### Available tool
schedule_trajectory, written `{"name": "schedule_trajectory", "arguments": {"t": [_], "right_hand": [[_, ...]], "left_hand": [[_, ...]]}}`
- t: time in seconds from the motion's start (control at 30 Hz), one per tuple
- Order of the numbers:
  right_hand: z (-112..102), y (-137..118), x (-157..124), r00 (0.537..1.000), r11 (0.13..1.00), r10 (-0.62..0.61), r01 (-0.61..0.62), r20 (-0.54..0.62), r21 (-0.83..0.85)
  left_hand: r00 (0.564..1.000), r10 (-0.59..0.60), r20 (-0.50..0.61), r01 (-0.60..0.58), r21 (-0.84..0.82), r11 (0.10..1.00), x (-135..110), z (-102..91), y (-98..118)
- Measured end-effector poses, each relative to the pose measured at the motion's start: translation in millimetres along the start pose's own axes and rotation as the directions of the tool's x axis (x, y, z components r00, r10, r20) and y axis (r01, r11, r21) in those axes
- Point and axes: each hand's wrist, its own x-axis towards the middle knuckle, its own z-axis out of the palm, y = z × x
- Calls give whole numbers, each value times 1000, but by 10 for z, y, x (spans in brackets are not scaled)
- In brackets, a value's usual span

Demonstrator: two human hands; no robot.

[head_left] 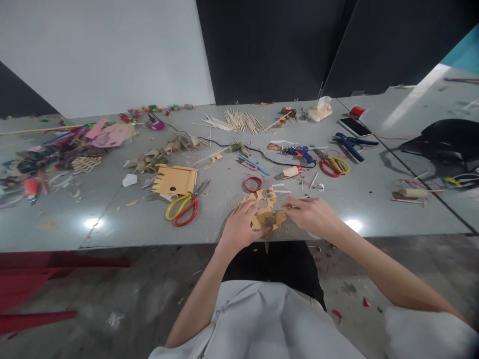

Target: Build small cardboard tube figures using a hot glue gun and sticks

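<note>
At the near edge of the table, my left hand (242, 224) grips a piece of tan cardboard (267, 219) with ragged, cut-out edges. Its fingers lie along the left side and the thumb presses the near side. My right hand (312, 215) is closed in a pinch at the cardboard's right side. A thin, greyish thing shows at its fingertips, too small to name. Just beyond the cardboard lies a red ring (253, 184), perhaps a roll of tape. Narrow white strips (281, 188) are beside it.
Scissors with yellow and red handles (182, 209) lie left, by a larger cut cardboard sheet (175, 179). Farther right are a blue glue gun (302, 153) with its black cord, other scissors (334, 166), blue pliers (351, 144) and a phone (355, 126). Wooden sticks (243, 121) lie at the back.
</note>
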Motion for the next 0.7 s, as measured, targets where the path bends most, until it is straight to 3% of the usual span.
{"name": "schedule_trajectory", "arguments": {"t": [0.3,0.7], "right_hand": [[159,-11,142,998,997,-64,65,-7,38],[179,3,173,997,996,-81,80,7,40]], "left_hand": [[1000,5,-4,-5,1,1000,3,0,-4],[1000,-4,-1,4,-17,1000,-3,-2,-2]]}}
